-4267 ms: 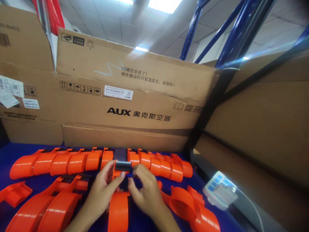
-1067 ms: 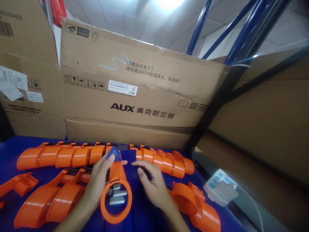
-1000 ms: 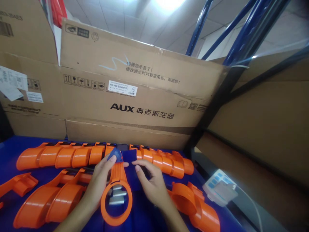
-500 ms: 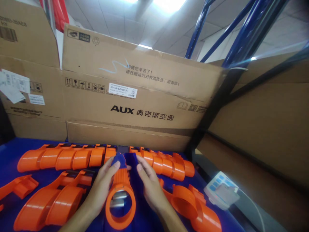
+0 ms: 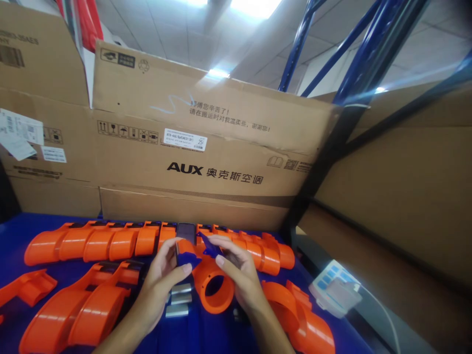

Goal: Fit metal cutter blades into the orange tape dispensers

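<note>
Between my hands an orange tape dispenser is held over the blue surface, its round ring towards me and to the right. My left hand is closed on the dispenser's far end, the thumb on a dark blue piece. My right hand pinches another dark blue piece beside the dispenser. Silver metal cylinders lie below my hands. A dark phone-like device is just beyond them.
Rows of orange dispensers stand along the back, with others at left and right. Behind them rises a cardboard wall. A white power strip with a cable sits at the right, near a blue metal frame.
The dispenser has turned, its ring swinging up and to the right, uncovering more of the metal cylinders. The blue pieces have tilted in my hands.
</note>
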### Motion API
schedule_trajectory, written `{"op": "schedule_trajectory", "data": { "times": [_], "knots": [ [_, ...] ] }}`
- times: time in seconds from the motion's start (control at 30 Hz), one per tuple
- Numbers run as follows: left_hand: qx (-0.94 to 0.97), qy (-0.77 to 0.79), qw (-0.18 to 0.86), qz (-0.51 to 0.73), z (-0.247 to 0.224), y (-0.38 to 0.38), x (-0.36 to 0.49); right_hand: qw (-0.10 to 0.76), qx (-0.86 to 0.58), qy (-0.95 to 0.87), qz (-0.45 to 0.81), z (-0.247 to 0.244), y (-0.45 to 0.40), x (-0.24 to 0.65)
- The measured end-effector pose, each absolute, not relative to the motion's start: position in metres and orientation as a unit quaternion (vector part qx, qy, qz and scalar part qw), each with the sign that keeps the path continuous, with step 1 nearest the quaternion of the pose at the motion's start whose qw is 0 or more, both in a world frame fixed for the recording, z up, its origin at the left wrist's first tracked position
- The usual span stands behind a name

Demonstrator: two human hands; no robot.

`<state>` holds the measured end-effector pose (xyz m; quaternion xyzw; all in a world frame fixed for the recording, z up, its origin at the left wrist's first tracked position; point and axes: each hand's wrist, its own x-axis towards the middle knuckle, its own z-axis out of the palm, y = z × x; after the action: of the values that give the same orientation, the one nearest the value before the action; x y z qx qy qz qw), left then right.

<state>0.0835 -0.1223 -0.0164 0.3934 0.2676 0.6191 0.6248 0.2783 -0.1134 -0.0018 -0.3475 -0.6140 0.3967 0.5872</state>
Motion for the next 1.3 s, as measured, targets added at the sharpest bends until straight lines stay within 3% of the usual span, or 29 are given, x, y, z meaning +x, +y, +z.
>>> {"op": "schedule_trajectory", "data": {
  "times": [0.6,1.07,1.3],
  "knots": [
    [0.412,0.254,0.611,0.626,-0.026,-0.117,0.083,0.545,-0.328,-0.698,0.329,-0.001,-0.112,0.277],
    [0.368,0.225,0.61,0.665,-0.029,-0.117,0.08,0.53,-0.335,-0.683,0.373,-0.009,-0.114,0.274],
    [0.356,0.228,0.608,0.672,-0.042,-0.109,0.077,0.48,-0.331,-0.757,0.296,-0.005,-0.121,0.27]
  ]
}}
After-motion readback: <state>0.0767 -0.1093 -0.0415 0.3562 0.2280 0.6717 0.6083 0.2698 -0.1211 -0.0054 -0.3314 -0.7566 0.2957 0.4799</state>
